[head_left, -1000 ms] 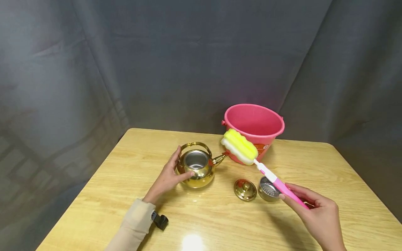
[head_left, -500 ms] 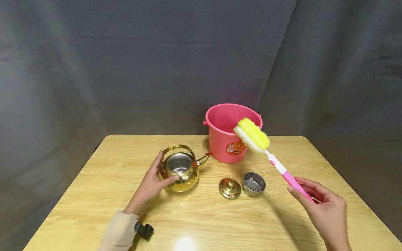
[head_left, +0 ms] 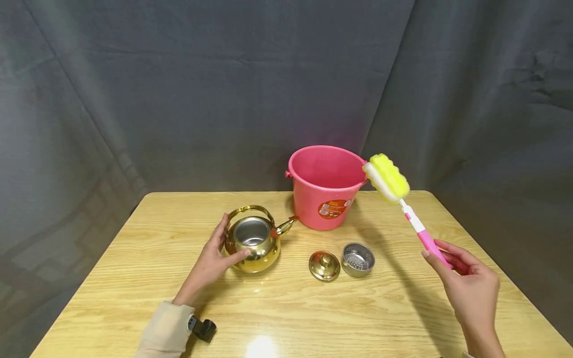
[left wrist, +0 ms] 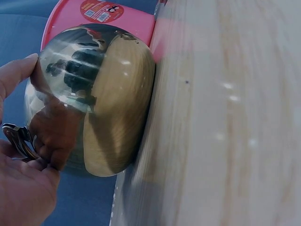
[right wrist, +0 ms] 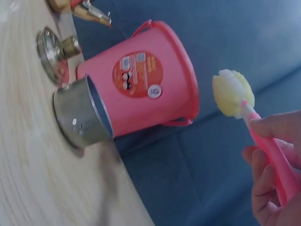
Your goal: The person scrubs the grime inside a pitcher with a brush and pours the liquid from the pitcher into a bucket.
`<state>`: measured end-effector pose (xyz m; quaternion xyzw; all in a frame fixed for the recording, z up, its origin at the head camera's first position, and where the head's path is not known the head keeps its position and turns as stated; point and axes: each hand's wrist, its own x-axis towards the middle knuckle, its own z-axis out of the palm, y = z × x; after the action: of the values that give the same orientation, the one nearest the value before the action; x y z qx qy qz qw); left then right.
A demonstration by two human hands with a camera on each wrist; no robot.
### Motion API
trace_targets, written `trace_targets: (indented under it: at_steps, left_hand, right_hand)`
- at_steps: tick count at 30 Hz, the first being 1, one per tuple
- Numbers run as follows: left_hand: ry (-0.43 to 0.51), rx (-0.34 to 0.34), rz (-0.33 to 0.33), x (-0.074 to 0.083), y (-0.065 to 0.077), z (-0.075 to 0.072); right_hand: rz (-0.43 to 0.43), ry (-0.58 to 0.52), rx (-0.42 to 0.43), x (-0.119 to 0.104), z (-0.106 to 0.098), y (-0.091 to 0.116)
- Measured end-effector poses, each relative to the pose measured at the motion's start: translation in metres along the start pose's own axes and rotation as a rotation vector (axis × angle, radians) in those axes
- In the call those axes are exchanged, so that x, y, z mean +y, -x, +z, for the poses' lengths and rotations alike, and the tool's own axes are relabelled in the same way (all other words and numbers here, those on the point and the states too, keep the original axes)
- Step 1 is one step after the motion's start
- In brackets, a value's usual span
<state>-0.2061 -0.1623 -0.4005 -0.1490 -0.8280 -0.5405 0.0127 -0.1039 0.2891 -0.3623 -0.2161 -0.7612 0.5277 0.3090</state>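
at centre-left, well in from the slanting left edge of the table (head_left: 268, 315), the left hand (head_left: 214, 256) grips one gold teapot (head_left: 259, 259), thumb and fingers around its side; its uncovered mouth shows steel inside. at centre, one pink bucket (head_left: 309, 206) stands behind one gold lid (head_left: 324, 267) and, just beside that, one perforated steel strainer (head_left: 357, 272). at right, the right hand (head_left: 472, 286) pinches one raised sponge brush (head_left: 413, 219) by its pink handle.
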Motion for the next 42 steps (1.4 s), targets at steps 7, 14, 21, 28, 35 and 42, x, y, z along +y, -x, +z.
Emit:
trace_targets:
  at_steps: [7, 14, 21, 28, 35, 42]
  left_hand:
    - [-0.002, 0.005, 0.009, 0.0, 0.0, 0.0]
    - [0.0, 0.004, 0.014, -0.002, 0.0, 0.001]
    - [0.005, 0.007, 0.016, -0.001, -0.001, 0.001]
    - [0.0, 0.011, 0.025, -0.002, 0.0, 0.002]
    - [-0.001, 0.014, 0.028, -0.002, 0.0, 0.002]
    - [0.001, 0.009, 0.015, -0.002, 0.0, 0.002]
  right_hand:
    - [-0.02, -0.009, 0.029, 0.012, 0.005, -0.014]
    - [0.011, -0.007, 0.045, 0.025, 0.01, -0.029]
    - [0.014, 0.036, 0.036, 0.039, 0.017, -0.043]
    - [0.0, 0.056, -0.003, 0.056, 0.026, -0.055]
    - [0.049, 0.049, -0.018, 0.07, 0.035, -0.064]
    - [0.108, 0.138, -0.049, 0.075, 0.042, -0.07]
